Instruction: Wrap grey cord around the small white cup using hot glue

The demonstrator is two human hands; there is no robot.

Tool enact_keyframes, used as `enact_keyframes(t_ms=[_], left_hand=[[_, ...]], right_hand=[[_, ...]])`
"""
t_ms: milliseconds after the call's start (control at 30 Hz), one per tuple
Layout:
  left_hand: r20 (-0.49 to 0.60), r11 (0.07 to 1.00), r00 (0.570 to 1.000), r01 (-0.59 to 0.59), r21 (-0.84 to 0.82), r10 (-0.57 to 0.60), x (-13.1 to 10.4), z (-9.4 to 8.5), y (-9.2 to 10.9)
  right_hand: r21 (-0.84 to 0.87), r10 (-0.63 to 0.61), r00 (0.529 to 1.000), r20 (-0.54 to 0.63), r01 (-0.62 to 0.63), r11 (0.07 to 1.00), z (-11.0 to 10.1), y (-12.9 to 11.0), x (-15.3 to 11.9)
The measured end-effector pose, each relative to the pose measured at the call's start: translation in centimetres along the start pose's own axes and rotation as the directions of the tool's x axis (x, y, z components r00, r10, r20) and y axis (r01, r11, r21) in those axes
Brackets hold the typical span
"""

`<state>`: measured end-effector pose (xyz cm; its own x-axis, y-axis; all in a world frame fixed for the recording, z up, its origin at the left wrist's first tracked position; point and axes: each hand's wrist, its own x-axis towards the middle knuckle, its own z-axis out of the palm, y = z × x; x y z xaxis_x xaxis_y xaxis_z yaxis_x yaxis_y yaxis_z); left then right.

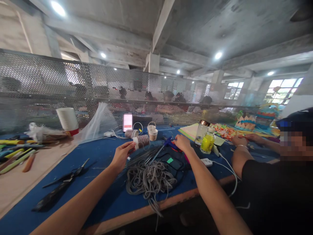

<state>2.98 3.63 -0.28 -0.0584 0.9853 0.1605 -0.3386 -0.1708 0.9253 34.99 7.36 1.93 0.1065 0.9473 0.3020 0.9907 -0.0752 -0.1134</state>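
Note:
My left hand pinches the rim of a small paper cup, tipped on its side, with greyish cord or patterned wrapping around its wall. Over a bundle of blue and red material, my right hand has its fingers bent down; what they grip is partly hidden. A loose heap of grey cord lies between my forearms. Beyond the held cup stand a small handled cup and another wrapped cup. A green scrap rests behind the cord.
Black-handled scissors lie at left on the blue table cover. A stack of paper cups stands behind. To the right are a glass jar, a yellow bottle, a white cable and a co-worker's arm. A lit phone stands upright.

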Motion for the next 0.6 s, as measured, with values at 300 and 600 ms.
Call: enact_keyframes(t_ms=[300,600], left_hand=[[0.021,1.000,1.000,0.019,-0.007,-0.019,-0.1,0.1,-0.1],[0.036,1.000,0.999,-0.002,-0.002,0.002,0.0,0.0,-0.5]], right_hand=[[-0.084,-0.097,0.994,0.057,0.101,0.991,1.5,-1.3,-0.8],[-0.144,-0.093,0.996,0.001,0.092,0.985,3.4,-3.2,-1.3]])
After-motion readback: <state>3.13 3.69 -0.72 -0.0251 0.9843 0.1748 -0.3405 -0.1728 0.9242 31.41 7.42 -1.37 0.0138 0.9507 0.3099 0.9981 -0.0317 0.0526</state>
